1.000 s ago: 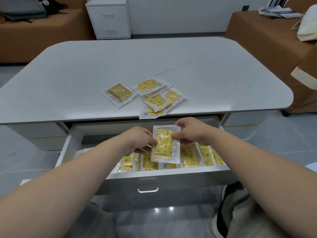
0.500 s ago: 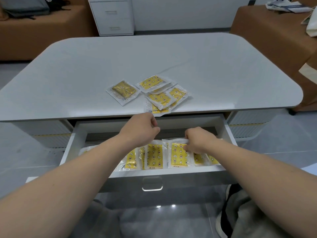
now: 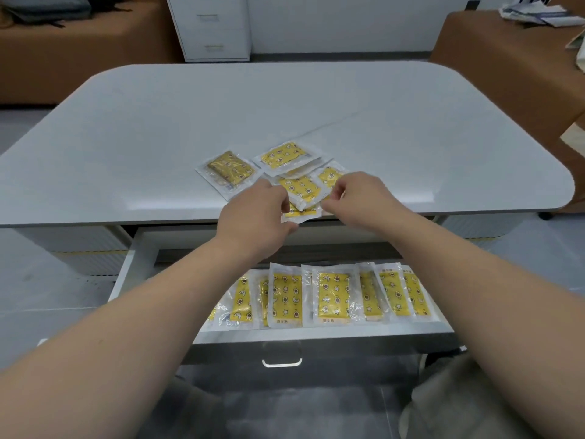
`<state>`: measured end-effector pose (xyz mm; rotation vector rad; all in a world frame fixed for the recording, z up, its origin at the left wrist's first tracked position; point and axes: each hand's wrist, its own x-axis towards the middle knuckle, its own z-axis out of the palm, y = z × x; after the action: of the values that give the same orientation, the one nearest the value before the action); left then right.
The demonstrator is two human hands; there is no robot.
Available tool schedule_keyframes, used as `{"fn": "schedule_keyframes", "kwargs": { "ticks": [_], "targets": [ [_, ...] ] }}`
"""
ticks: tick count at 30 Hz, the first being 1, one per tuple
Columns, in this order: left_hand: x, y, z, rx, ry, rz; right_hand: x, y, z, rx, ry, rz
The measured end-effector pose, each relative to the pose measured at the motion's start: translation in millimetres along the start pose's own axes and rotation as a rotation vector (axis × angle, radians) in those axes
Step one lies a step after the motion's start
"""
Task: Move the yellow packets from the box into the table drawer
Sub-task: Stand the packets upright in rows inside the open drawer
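White cabinet (image 3: 209,26) behind, brown bench (image 3: 79,52) left; papers (image 3: 538,14) far right

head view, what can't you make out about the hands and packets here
- Head view: whether the left hand or right hand actually grips the front packet; the hands hide the contact.
- Head view: drawer packets, the leftmost covered by the left forearm.
- Head view: packet print, too small to read.

Arms: both my forearms bare right to the frame edge; left hand (image 3: 256,213) and right hand (image 3: 361,198) bare too. Lap: grey-khaki trousers (image 3: 468,397), loose cloth, creased over my right knee.
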<state>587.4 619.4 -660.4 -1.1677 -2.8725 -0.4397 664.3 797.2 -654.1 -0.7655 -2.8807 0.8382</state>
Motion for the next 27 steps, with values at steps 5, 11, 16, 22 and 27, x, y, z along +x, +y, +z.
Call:
{"fn": "schedule_keyframes", "kwargs": {
  "ticks": [5, 11, 16, 22, 27],
  "targets": [
    [5.8, -1.3, 11.9, 0.097, -0.039, 0.029, 12.9, -7.2, 5.9, -0.103, 0.054, -0.199],
    [7.2, -2.9, 17.5, 0.174, -0.116, 0.023, 18.2, -0.6, 14.2, -0.455, 0.045, -0.373],
    [6.3, -3.3, 11.7, 0.317, -0.096, 0.022, 16.5, 3.4, 15.4, -0.476, 0.090, -0.471],
    [0.8, -3.5, 7.6, 0.343, -0.057, -0.008, 10.1, 2.9, 26.5, -0.499, 0.213, -0.620],
    [-4.9, -6.0, 8.0, 0.354, -0.053, 0.023, 7.2, 1.3, 19.3, -0.280, 0.487, -0.611]
  ]
}}
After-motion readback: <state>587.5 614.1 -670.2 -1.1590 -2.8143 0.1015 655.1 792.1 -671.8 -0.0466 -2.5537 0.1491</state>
